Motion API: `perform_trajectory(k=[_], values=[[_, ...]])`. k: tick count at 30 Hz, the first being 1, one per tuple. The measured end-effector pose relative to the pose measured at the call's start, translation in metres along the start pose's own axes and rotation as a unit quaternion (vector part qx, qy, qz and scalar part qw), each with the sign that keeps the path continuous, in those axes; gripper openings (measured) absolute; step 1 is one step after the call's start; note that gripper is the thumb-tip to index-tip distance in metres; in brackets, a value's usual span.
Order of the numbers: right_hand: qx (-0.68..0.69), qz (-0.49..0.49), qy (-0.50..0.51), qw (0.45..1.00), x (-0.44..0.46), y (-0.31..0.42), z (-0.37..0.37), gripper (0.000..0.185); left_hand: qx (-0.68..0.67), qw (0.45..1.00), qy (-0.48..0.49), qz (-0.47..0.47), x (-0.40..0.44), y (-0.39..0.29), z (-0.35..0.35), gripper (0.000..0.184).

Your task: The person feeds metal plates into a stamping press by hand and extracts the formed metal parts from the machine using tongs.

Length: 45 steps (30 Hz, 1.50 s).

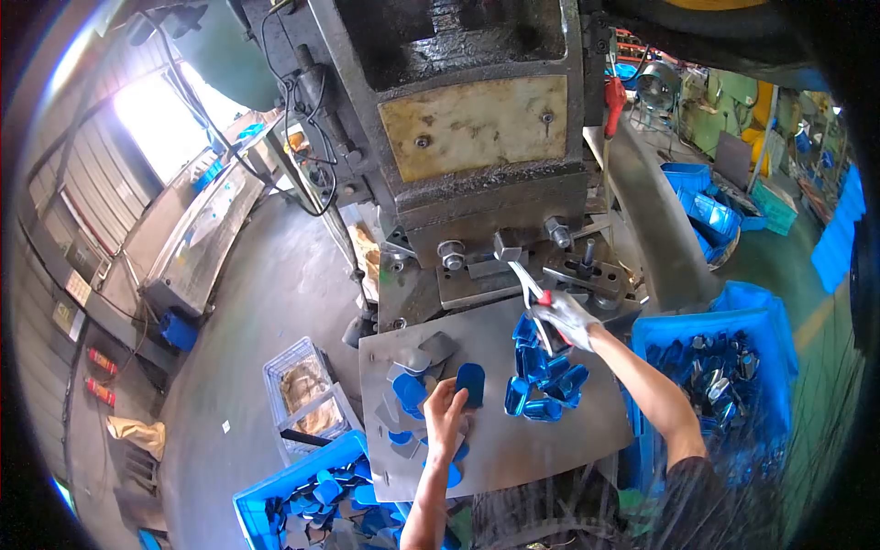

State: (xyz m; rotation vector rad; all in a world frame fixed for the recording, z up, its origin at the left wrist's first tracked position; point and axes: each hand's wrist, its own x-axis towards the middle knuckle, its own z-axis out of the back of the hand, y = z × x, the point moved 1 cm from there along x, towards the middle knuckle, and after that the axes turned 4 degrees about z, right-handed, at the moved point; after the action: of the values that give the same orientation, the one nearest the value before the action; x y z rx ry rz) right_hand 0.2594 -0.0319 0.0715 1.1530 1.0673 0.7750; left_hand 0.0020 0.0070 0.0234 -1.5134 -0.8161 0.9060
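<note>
My left hand (445, 411) pinches a flat blue metal blank (470, 383) with one rounded end, just above the metal worktable (495, 458). Beside it lie loose blue and grey blanks (410, 392). My right hand (566, 321), in a pale glove, is closed around red-handled pliers (526, 282). Their long jaws reach to the press die (506, 246); whether they grip a part there I cannot tell. Below my right hand is a pile of bent blue metal pieces (543, 380).
The large press (477, 128) stands directly ahead. A blue bin (710, 321) of shaped parts is at the right, and another blue bin (252, 500) of blanks at the lower left. A plastic crate (291, 357) sits on the floor, left of the worktable.
</note>
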Motion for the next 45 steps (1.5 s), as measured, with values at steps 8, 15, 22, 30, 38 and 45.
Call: perform_trajectory(k=[8, 15, 22, 30, 38, 45], values=[[0.039, 0.048, -0.012, 0.998, 0.044, -0.018, -0.001, 0.012, 0.058, 0.997, 0.001, -0.044, 0.006, 0.012, 0.008, 0.031], [-0.294, -0.001, -0.007, 0.956, -0.088, -0.034, 0.034, 0.032, 0.023, 1.0, 0.002, -0.002, 0.016, 0.008, 0.0, 0.019], [-0.557, 0.05, 0.112, 0.822, -0.155, -0.023, 0.0, 0.048, -0.022, 0.998, 0.058, -0.029, 0.026, 0.006, -0.022, 0.02], [-0.505, 0.059, 0.008, 0.861, -0.09, 0.0, 0.017, 0.038, 0.492, 0.818, -0.179, -0.239, 0.065, -0.007, 0.046, 0.05], [-0.523, 0.119, -0.074, 0.841, 0.021, 0.01, 0.025, 0.032, 0.605, 0.778, -0.12, -0.118, 0.101, 0.008, 0.076, 0.058], [-0.505, 0.087, -0.081, 0.855, 0.028, 0.019, 0.018, 0.029, 0.53, 0.815, -0.136, -0.188, 0.093, -0.009, 0.075, 0.045]])
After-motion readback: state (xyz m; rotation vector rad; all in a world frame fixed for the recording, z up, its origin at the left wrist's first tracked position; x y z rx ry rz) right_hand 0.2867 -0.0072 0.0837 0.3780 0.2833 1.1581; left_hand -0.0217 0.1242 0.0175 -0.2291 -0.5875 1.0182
